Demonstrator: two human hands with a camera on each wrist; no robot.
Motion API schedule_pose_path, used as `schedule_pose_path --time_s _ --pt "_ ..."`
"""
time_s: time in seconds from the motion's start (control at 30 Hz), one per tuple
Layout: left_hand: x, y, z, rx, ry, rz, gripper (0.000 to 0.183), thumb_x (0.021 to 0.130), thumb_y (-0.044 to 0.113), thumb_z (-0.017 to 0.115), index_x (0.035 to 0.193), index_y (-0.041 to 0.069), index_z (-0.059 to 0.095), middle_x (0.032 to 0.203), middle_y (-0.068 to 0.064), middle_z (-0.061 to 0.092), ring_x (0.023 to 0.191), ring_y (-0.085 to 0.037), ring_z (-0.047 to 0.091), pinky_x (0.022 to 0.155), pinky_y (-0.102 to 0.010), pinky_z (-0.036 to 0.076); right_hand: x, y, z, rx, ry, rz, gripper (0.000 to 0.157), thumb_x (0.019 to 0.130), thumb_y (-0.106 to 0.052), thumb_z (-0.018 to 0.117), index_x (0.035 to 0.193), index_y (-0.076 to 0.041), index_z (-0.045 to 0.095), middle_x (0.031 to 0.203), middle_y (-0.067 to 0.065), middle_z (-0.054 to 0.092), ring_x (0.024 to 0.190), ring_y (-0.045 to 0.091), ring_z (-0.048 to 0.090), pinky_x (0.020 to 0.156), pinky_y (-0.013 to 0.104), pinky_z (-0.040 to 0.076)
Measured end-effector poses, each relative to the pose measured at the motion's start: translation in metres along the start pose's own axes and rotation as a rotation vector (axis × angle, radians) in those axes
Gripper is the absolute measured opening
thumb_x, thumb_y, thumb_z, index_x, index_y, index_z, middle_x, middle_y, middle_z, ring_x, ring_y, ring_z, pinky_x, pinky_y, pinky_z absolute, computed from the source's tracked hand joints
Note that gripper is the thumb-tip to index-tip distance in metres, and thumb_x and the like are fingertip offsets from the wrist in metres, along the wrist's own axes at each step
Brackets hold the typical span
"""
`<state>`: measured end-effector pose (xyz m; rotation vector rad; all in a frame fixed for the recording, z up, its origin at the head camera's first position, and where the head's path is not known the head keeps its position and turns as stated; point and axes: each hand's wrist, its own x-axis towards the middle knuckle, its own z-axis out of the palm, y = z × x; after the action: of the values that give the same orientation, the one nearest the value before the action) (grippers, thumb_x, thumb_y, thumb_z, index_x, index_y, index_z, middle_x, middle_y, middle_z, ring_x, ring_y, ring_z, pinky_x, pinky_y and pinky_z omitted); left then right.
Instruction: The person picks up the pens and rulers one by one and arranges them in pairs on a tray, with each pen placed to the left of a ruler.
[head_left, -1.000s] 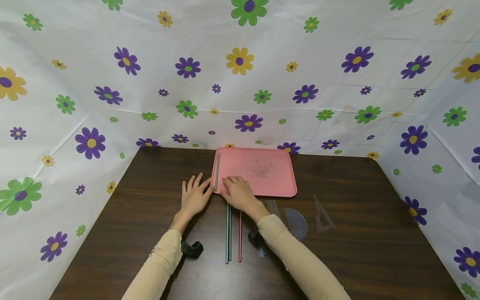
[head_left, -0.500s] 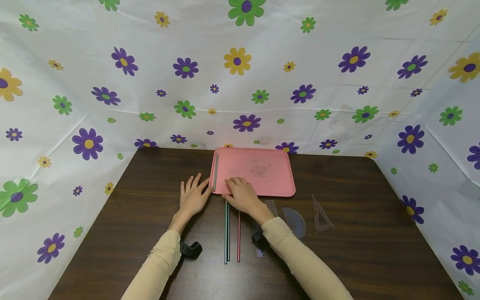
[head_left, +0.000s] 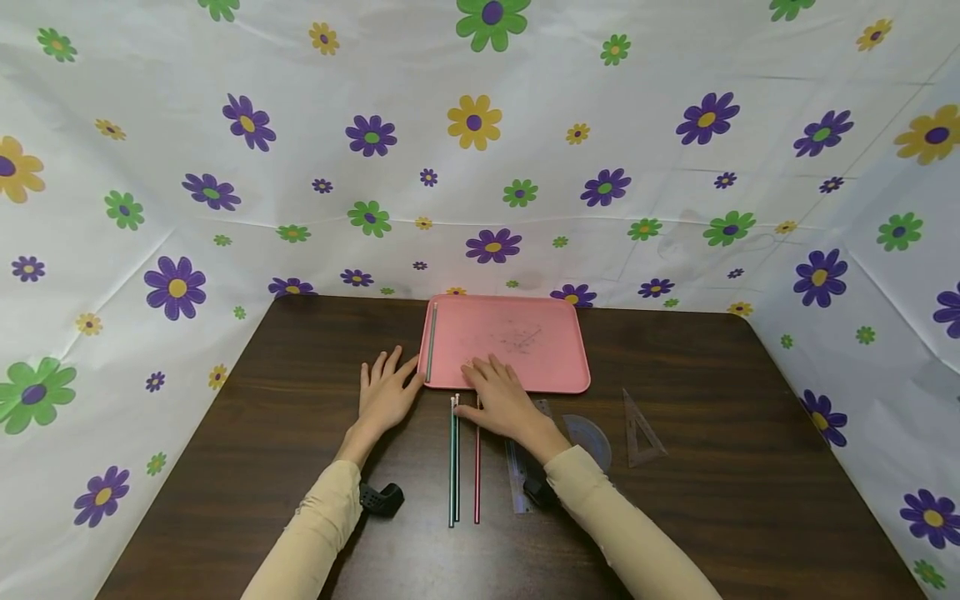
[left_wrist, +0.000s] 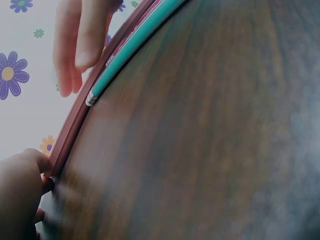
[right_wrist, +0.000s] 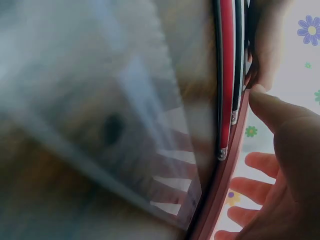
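Observation:
My left hand (head_left: pixel 386 400) lies at the front left corner of a pink tray (head_left: pixel 555 367), fingers spread. Its thumb touches the tray rim (left_wrist: pixel 75 117) in the left wrist view. Over the tray's front edge is my right hand (head_left: pixel 504 402), its fingers relaxed and apart, holding nothing. Two green pencils (head_left: pixel 452 467) lie side by side on the table, eraser ends towards the tray. Right of them is a red pencil (head_left: pixel 477 483), its far end partly behind my right thumb. Another green pencil (head_left: pixel 432 342) lies in the tray along its left side.
Under and beside my right forearm lies a clear ruler (head_left: pixel 519 487). A clear protractor (head_left: pixel 591 446) and a clear set square (head_left: pixel 643 437) are further right on the dark wooden table (head_left: pixel 750 467). A flowered sheet (head_left: pixel 420 200) stands behind the tray.
My right hand has shifted right and slightly back towards me, uncovering the green pencils' eraser ends and more of the ruler. My left hand stays at the tray corner.

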<state>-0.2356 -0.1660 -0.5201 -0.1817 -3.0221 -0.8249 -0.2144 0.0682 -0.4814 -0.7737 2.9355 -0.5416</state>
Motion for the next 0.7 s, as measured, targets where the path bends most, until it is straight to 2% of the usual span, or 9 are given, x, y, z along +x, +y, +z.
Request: schedule_pose_path --time_s 0.47,0.7 --pt "0.001 -0.003 0.003 0.006 -0.004 0.006 0.055 0.105 0.050 0.037 0.153 0.024 0.041 0.166 -0.012 0.020 0.154 -0.037 0.007 0.120 -0.062 -0.008 -0.028 0.011 -0.007 0.036 -0.017 -0.040 0.082 0.089 -0.051 0.069 0.152 -0.009 0.039 0.158 0.019 0.035 0.149 0.044 0.023 0.119 0.064 0.021" --pt "0.001 -0.001 0.002 -0.007 -0.003 0.006 0.054 0.105 0.049 0.038 0.153 0.024 0.042 0.166 -0.012 0.020 0.154 -0.037 0.007 0.120 -0.063 -0.008 -0.037 0.012 -0.013 0.015 -0.014 -0.047 0.083 0.088 -0.049 0.072 0.152 -0.010 0.039 0.156 0.017 0.038 0.149 0.044 0.024 0.118 0.064 0.021"
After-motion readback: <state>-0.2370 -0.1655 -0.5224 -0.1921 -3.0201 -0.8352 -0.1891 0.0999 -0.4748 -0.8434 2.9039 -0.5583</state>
